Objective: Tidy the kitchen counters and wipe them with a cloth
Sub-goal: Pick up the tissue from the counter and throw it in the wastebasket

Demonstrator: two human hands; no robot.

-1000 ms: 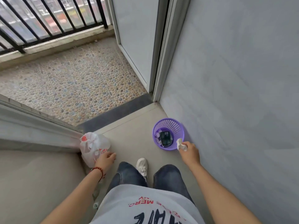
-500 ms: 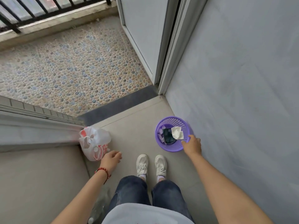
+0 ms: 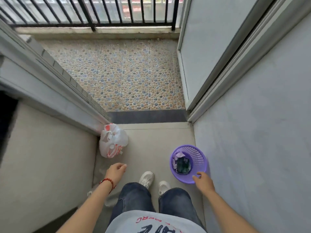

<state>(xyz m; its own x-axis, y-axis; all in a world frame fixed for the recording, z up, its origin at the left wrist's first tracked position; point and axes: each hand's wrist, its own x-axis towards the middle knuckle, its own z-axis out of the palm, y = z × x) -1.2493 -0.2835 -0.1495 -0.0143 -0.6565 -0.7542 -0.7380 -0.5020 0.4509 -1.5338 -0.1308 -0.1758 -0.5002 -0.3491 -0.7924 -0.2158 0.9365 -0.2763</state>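
Note:
A purple mesh waste basket (image 3: 199, 155) stands on the floor against the right wall, holding dark packaging and bits of white paper. My right hand (image 3: 202, 181) hovers at its near rim, fingers loosely apart, with nothing in it. A white plastic bag with red print (image 3: 113, 142) sits on the floor by the left door frame. My left hand (image 3: 116, 170) hangs just in front of the bag, fingers curled and empty, a red bracelet on the wrist.
A grey wall (image 3: 260, 132) runs along the right and a beige surface (image 3: 47, 157) along the left. Ahead a dark threshold (image 3: 148, 116) leads to a pebble-tiled balcony (image 3: 127, 76) with black railings (image 3: 94, 12). My white shoes (image 3: 148, 179) stand between bag and basket.
My right hand let go of the white crumpled paper into the purple basket and drew back to the rim. My left hand came off the plastic bag. The view rose and tilted toward the balcony.

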